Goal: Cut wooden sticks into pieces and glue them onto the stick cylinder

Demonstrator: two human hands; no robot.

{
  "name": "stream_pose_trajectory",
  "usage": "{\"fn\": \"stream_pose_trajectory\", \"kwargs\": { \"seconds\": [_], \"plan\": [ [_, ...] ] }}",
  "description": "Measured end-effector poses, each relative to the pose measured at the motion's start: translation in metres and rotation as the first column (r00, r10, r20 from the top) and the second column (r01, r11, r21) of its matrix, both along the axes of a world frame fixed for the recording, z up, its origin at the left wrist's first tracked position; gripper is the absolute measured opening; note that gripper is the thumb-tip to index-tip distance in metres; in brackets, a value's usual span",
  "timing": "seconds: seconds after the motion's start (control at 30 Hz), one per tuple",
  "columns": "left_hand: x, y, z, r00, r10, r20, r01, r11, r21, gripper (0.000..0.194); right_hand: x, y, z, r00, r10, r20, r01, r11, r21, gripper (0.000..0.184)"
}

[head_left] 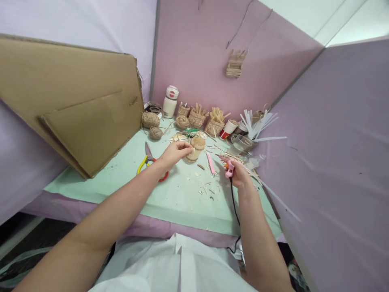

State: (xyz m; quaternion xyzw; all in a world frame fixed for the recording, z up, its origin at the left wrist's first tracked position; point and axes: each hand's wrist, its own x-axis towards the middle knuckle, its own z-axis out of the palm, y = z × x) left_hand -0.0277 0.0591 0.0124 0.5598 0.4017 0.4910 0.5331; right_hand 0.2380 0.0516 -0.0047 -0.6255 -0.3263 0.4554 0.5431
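My left hand (179, 151) is closed in a pinch at the near left side of a small round wooden pot (198, 145). A tiny pale bit seems to show at its fingertips, too small to name. Gripped in my right hand (240, 173) is a pink hot glue gun (230, 167), its nozzle pointing left toward the pot and its black cord hanging down over the table's front edge. Between the hands lies a pink pen-like craft knife (210, 164). Scissors with yellow and red handles (148, 156) rest partly behind my left forearm.
Twine balls (150, 119), a white bottle (169, 103) and pots of wooden sticks (197, 117) line the back. White glue sticks (258, 123) stand at right. Wood scraps litter the green tabletop (182, 198). A large cardboard sheet (91, 89) stands left; a small wooden swing (236, 65) hangs above.
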Motion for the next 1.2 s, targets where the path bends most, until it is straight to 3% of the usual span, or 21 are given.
{"fn": "stream_pose_trajectory", "kwargs": {
  "seconds": [0.17,0.33,0.47,0.63,0.8,0.97,1.2],
  "plan": [
    [-0.001,0.002,-0.001,1.0,-0.004,0.026,0.004,1.0,0.016,0.021,0.016,0.004,-0.001,0.958,-0.034,0.285,0.072,0.99,-0.124,0.01],
    [0.001,0.006,-0.005,0.999,-0.014,0.042,0.014,1.0,-0.007,0.022,0.019,-0.025,-0.001,0.761,0.003,0.648,0.082,0.991,-0.101,0.011],
    [0.002,0.005,-0.005,0.999,-0.007,0.033,0.008,1.0,-0.011,0.018,-0.015,-0.042,0.007,0.566,0.099,0.819,-0.122,0.992,-0.035,0.012],
    [0.002,0.004,-0.004,0.999,0.027,0.017,-0.027,1.0,-0.014,0.017,-0.076,-0.045,0.005,0.356,0.244,0.902,-0.395,0.914,-0.092,0.011],
    [0.002,0.005,-0.006,1.0,0.026,-0.004,-0.026,1.0,-0.014,0.017,-0.106,-0.037,-0.011,0.198,0.261,0.945,-0.415,0.896,-0.16,0.017],
    [0.002,0.005,-0.006,1.0,0.014,-0.002,-0.014,1.0,-0.021,0.018,-0.115,-0.032,-0.018,0.125,0.262,0.957,-0.368,0.908,-0.201,0.016],
    [0.003,0.004,-0.006,1.0,0.016,-0.018,-0.016,1.0,-0.026,0.018,-0.116,-0.03,-0.023,0.14,0.289,0.947,-0.373,0.901,-0.22,0.019]
  ]
}}
